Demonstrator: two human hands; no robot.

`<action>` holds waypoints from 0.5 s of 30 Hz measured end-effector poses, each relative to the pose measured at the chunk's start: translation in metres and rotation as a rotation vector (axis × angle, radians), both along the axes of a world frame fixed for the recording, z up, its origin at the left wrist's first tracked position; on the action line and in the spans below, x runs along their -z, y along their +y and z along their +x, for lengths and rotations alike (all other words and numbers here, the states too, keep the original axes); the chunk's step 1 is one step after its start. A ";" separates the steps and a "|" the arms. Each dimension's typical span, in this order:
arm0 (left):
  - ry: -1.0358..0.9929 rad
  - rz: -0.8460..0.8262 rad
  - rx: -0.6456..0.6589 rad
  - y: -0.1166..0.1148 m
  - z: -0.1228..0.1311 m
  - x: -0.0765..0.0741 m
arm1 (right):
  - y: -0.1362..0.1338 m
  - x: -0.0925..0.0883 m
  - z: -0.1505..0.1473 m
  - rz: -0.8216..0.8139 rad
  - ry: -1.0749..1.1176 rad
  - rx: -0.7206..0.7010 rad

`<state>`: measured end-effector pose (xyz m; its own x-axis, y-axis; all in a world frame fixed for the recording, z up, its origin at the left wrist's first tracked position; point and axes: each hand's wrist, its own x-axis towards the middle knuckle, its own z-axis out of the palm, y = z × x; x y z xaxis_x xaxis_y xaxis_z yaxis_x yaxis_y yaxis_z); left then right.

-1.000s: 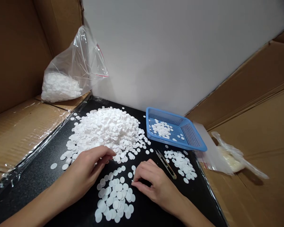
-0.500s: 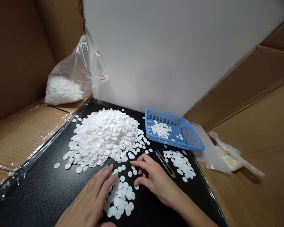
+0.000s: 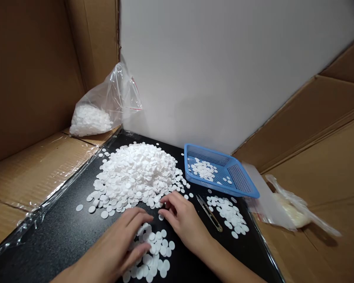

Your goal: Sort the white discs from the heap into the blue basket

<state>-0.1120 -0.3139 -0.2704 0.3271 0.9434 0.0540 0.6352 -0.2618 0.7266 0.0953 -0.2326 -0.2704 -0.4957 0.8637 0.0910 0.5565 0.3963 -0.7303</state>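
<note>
A large heap of white discs (image 3: 141, 169) sits on the black tabletop (image 3: 61, 232). In front of it lies a smaller spread of white discs (image 3: 156, 255). My left hand (image 3: 118, 239) is over the left side of this spread, its fingers bent and its thumb apart, with nothing visible in its grasp. Close to the heap's front edge is my right hand (image 3: 184, 220). Its fingers are curled, with a gap between thumb and index finger, and a single disc (image 3: 161, 217) lies by the thumb tip. Some discs are hidden under my hands.
Thread snips (image 3: 209, 214) lie right of my right hand, beside another group of discs (image 3: 231, 216). Behind them stands a blue mesh basket (image 3: 244, 188) with discs inside. A plastic bag of discs (image 3: 91, 120) rests at the back left; another bag (image 3: 295, 212) lies at the right.
My right hand has moved towards the heap, its thumb and index finger now closer together. My left hand's fingers have bent and its thumb has come into view. The camera view has shifted slightly.
</note>
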 end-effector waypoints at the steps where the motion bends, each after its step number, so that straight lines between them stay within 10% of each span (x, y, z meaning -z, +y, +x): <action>1: 0.041 0.050 -0.026 0.009 0.000 0.001 | 0.004 0.001 -0.002 0.032 -0.033 0.010; 8: 0.405 0.360 0.087 0.063 0.007 0.004 | 0.006 0.003 0.000 0.012 -0.057 -0.027; 15: 0.269 0.398 0.126 0.060 0.002 0.009 | 0.013 -0.005 0.017 -0.139 -0.017 -0.020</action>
<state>-0.1103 -0.2541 -0.2797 0.4894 0.8189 0.2998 0.7319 -0.5726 0.3695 0.1124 -0.2200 -0.2656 -0.5136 0.8572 -0.0374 0.5618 0.3031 -0.7698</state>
